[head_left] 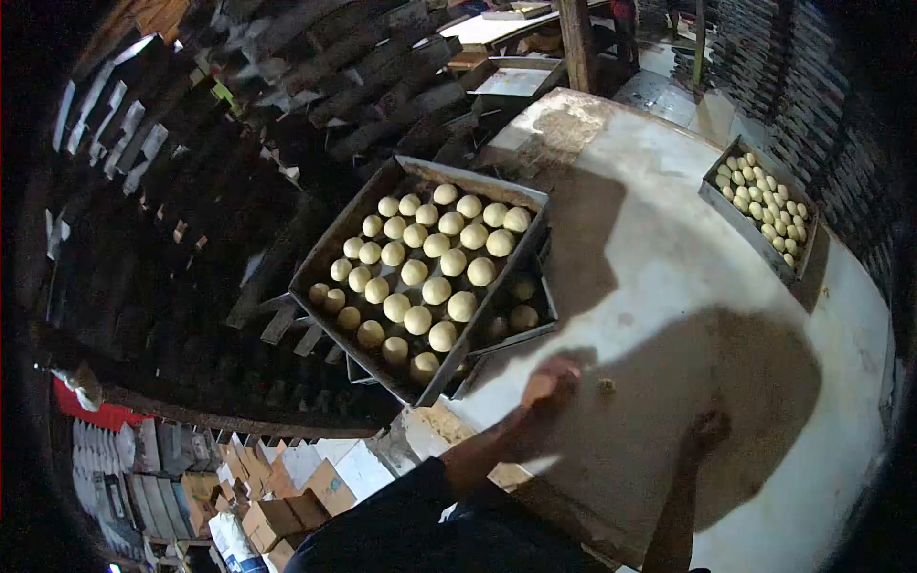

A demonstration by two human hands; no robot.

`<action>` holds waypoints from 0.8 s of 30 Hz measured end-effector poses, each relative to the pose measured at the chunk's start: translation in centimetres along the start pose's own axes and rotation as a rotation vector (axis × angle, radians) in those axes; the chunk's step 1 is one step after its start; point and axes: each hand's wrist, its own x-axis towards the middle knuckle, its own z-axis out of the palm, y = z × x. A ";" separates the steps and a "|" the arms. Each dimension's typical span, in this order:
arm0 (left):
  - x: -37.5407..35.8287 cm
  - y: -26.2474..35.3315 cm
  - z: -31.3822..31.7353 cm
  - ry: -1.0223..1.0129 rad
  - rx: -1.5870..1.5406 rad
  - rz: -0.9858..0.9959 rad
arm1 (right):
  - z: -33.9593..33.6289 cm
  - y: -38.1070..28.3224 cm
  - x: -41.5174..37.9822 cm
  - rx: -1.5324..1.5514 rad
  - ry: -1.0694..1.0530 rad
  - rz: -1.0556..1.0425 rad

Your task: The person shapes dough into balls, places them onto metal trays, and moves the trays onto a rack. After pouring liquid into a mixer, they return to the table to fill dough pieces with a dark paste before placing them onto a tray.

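My left hand (552, 387) is over the near part of the pale worktable (659, 244), just beyond the corner of the stacked trays. It is smeared, so its fingers do not show clearly. My right hand (709, 430) is farther right over the table, dark in shadow, its fingers hard to make out. A small dough scrap (607, 385) lies on the table between the hands. To the left, a metal tray (497, 304) holds rows of round pale dough balls (414, 272). It rests askew on another tray (523, 336), where a few balls show.
Another tray (750, 244) full of dough balls sits at the table's right edge. Stacked dark trays (382, 105) fill the left, with more stacks (802, 105) at the far right. A wooden post (576, 48) stands behind the table. Cardboard boxes (277, 516) lie below left.
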 end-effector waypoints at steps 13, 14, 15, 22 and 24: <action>-4.7 14.5 -32.6 -0.442 -0.229 0.488 | -13.9 -9.4 -2.6 0.317 -0.517 0.219; -2.2 14.0 -36.9 -0.234 -0.090 0.593 | -14.4 -15.0 -2.0 0.394 -0.517 0.139; 1.5 14.2 -41.0 -0.224 0.109 0.410 | -15.0 -21.3 -1.5 0.482 -0.523 0.045; 21.2 -9.0 -48.9 0.144 0.643 0.139 | -15.3 -63.2 -0.1 0.788 -0.229 -1.100; 21.5 -11.5 -48.8 0.074 0.628 0.018 | -9.7 -70.2 1.6 0.783 -0.222 -1.251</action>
